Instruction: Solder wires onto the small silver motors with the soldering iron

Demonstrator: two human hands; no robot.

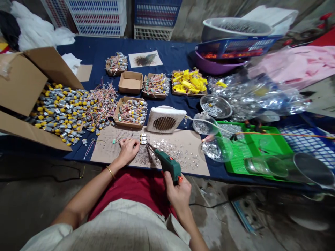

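My right hand (179, 191) grips a green soldering gun (169, 164) by its handle. The gun's tip reaches the lowest of a short column of small motors (143, 138) on the cardboard sheet (201, 167); whether it touches cannot be made out. My left hand (128, 150) rests on the sheet just left of these motors, fingers curled and pressed together. What they pinch, if anything, is hidden. Thin wires with a green connector (114, 141) lie beside that hand. Many small shiny metal bits (180, 153) are scattered around the gun.
A white vent fan (166, 120) stands behind the sheet. Left are a cardboard box (23, 83) spilling motors (60, 111) and a wire pile (103, 101). Small boxes hold wired motors (132, 111) and yellow parts (188, 82). Right are clear bowls (216, 150) and a green tray (274, 139).
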